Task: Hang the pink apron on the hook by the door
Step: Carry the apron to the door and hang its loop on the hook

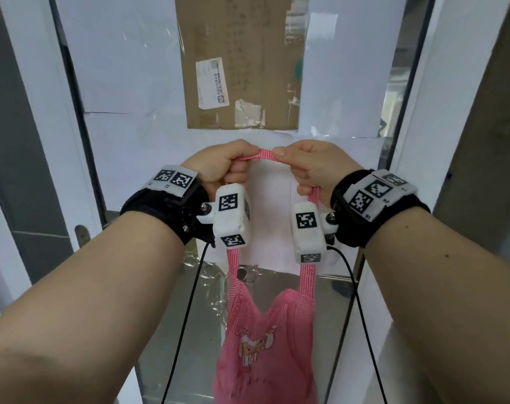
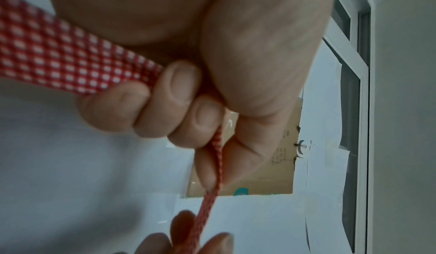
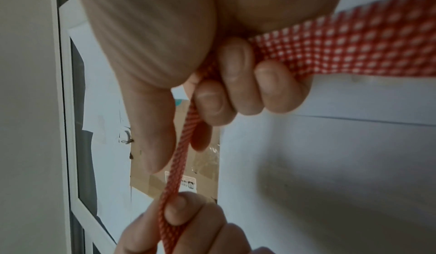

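Observation:
The pink apron [image 1: 265, 348] hangs below my hands in front of the door. Its checked neck strap [image 1: 265, 154] runs taut between both fists. My left hand [image 1: 233, 167] grips the strap's left side, fingers curled round it [image 2: 177, 99]. My right hand [image 1: 300, 170] grips the right side the same way [image 3: 235, 90]. A small hook [image 2: 302, 147] sticks out of the white paper beside the cardboard's edge, above the hands; it also shows in the right wrist view [image 3: 126, 136]. The head view does not show the hook.
A brown cardboard sheet [image 1: 239, 62] with a label is taped on the paper-covered door. Dark door frame bars [image 1: 73, 112] run up both sides. A shiny metal panel [image 1: 329, 310] lies below behind the apron. Black cables [image 1: 186, 316] dangle from the wrist cameras.

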